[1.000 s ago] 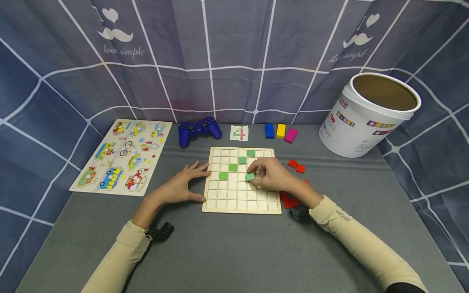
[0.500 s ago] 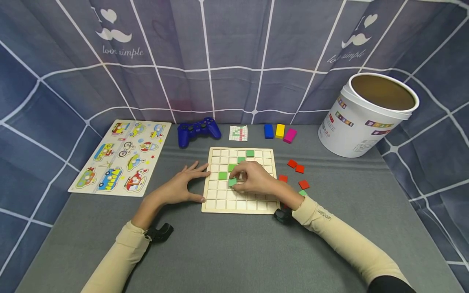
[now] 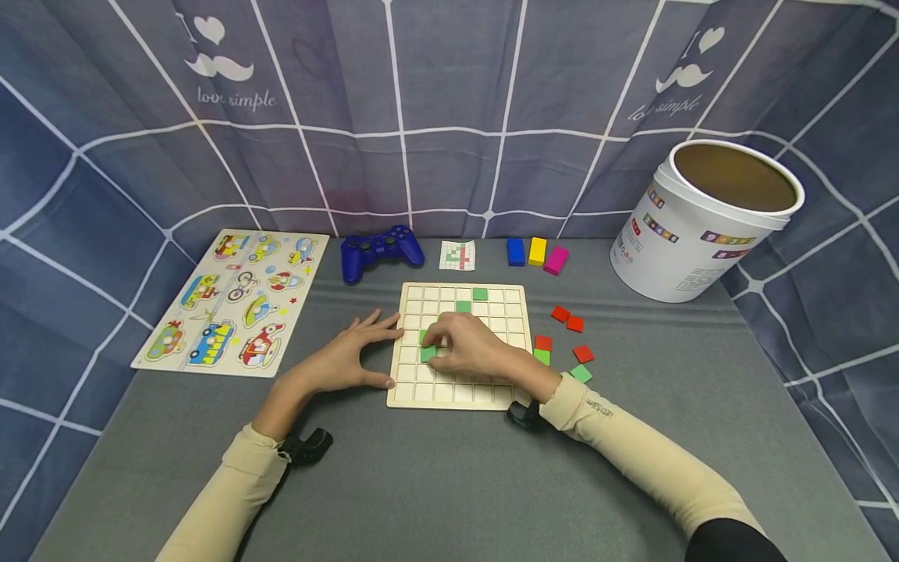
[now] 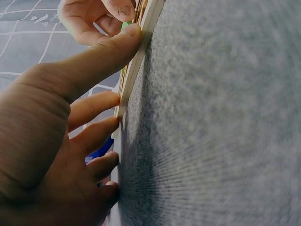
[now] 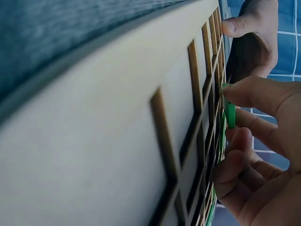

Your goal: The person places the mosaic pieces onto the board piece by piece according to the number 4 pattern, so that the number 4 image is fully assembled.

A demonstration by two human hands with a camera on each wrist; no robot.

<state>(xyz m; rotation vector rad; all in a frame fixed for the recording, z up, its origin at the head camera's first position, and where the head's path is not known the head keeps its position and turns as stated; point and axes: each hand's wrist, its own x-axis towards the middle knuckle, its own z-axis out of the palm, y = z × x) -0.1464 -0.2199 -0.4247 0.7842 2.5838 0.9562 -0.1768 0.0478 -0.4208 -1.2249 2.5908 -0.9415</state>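
Right hand (image 3: 469,348) sits further left than before, pinching thin green square tile (image 3: 428,354), hiding cells of pale wooden grid board (image 3: 449,392); left hand (image 3: 350,357), fingers spread, touches its edge.

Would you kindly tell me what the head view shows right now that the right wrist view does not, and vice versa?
Only the head view: the white bucket, the picture board, the blue game controller, the small patterned card and the loose red tiles.

Only the right wrist view: the green tile nearly edge-on, and a close, low look along the grid board.

Both: the right hand pinching that tile, the left hand at the board's edge, and the curtain.
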